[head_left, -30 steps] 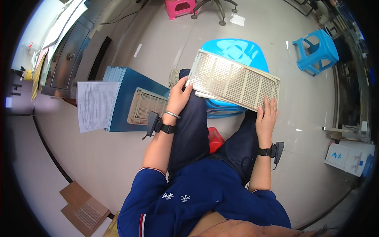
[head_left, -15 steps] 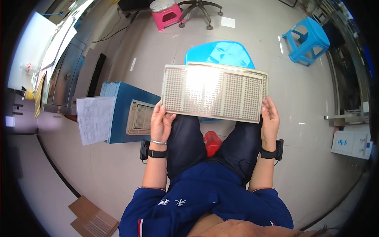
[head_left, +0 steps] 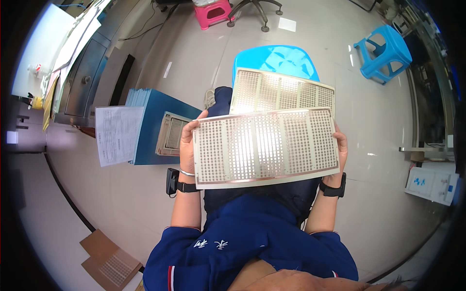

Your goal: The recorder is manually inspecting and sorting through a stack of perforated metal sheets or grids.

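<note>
A thin, pale rectangular circuit-board panel with rows of small shiny pads is held above my lap, tilted toward me. My left hand grips its left edge, the thumb and fingers near the upper left corner. My right hand is closed on the right edge, some of its fingers hidden behind the panel. Just beyond, a second similar panel rests on a blue stool, its near part covered by the held one.
Left of my legs, a blue block of stacked sheets bears more gridded panels, with a printed paper at its side. Another blue stool stands far right, a pink stool at the back. Brown cardboard lies lower left.
The held panel has come toward me, off the stool and over my lap, both hands with it. The panel beneath now shows much more of its surface.
</note>
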`<state>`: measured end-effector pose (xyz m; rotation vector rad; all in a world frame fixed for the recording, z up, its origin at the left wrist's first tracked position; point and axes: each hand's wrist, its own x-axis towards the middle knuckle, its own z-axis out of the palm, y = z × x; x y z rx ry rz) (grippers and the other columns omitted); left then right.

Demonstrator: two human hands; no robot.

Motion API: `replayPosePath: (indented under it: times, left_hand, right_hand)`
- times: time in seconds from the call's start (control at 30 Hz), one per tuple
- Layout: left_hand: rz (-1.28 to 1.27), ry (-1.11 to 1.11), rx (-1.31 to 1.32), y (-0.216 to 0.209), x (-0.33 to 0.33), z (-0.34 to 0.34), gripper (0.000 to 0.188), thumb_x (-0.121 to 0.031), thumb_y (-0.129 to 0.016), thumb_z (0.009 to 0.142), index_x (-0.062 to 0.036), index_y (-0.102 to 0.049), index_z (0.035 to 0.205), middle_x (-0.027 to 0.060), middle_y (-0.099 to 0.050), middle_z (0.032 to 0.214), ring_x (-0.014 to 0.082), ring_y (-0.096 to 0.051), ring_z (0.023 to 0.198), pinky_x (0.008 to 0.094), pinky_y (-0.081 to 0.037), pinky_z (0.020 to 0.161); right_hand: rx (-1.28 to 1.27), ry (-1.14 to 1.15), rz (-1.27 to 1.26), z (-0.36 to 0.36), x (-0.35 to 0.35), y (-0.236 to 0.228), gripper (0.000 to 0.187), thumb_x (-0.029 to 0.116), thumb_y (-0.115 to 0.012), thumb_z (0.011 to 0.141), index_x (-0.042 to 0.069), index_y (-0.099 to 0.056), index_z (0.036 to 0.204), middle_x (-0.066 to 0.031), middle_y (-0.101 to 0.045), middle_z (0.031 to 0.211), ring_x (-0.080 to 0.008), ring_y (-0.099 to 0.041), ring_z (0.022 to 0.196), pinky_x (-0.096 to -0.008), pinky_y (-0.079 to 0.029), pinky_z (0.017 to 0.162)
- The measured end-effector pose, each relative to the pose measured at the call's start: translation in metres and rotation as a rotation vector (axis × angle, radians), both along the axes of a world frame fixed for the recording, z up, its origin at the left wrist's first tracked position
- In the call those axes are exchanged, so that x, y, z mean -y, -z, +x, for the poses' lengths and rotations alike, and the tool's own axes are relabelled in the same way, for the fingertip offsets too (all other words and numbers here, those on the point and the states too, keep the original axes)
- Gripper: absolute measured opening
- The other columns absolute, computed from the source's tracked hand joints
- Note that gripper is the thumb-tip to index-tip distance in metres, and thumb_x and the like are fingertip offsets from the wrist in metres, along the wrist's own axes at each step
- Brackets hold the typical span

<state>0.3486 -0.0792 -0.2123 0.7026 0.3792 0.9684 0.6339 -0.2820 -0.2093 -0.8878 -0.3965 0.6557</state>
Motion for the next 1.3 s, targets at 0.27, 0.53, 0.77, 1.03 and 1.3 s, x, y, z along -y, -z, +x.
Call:
replayPosePath:
  times: [0.27,0.53,0.77,1.03,1.3]
  left_hand:
    - [-0.086,-0.008,0.149,0.000,-0.002,-0.012,0.028,-0.002,-0.051,0.087,-0.0151,-0.058,0.112,0.0130,-0.050,0.126,0.0213,-0.055,0.107,0.0346,-0.053,0.087]
    - [-0.358,0.068,0.448,0.074,0.004,-0.059,0.042,-0.024,-0.033,0.096,-0.0020,-0.036,0.132,0.0148,-0.041,0.134,0.0227,-0.042,0.121,0.0344,-0.035,0.101]
    - [-0.530,-0.229,0.357,0.050,0.046,-0.057,0.045,-0.035,-0.039,0.095,-0.0043,-0.038,0.128,0.0135,-0.046,0.128,0.0258,-0.044,0.118,0.0394,-0.042,0.095]
    - [-0.873,-0.217,0.076,0.133,0.037,-0.136,0.022,-0.007,-0.051,0.087,0.0066,-0.051,0.105,0.0120,-0.062,0.093,0.0256,-0.060,0.091,0.0350,-0.049,0.086]
    - [-1.229,0.072,0.637,0.322,0.060,-0.134,0.031,0.004,-0.041,0.085,0.0157,-0.042,0.113,0.0225,-0.052,0.111,0.0272,-0.061,0.089,0.0231,-0.056,0.074]
  right_hand:
    - [0.082,-0.072,-0.111,-0.013,-0.003,-0.005,0.019,0.005,-0.051,0.089,0.002,-0.056,0.107,-0.0116,-0.059,0.112,-0.0170,-0.060,0.096,-0.0286,-0.049,0.084]
    - [-0.187,-0.513,-0.330,-0.052,-0.035,-0.036,0.039,0.016,-0.047,0.092,-0.007,-0.041,0.123,-0.0136,-0.056,0.113,-0.0165,-0.057,0.097,-0.0278,-0.046,0.085]
    - [0.176,-0.631,-0.443,-0.147,-0.077,-0.017,0.031,0.011,-0.048,0.092,-0.004,-0.044,0.119,-0.0112,-0.054,0.115,-0.0167,-0.053,0.102,-0.0299,-0.041,0.090]
    - [0.169,-1.126,-0.409,-0.181,-0.087,-0.029,0.047,0.012,-0.044,0.094,0.004,-0.027,0.137,-0.0148,-0.052,0.122,-0.0181,-0.055,0.106,-0.0265,-0.047,0.082]
    - [0.166,-1.162,-0.516,-0.174,-0.094,-0.024,0.050,0.020,-0.046,0.094,0.006,-0.027,0.138,-0.0152,-0.053,0.121,-0.0190,-0.057,0.102,-0.0274,-0.047,0.083]
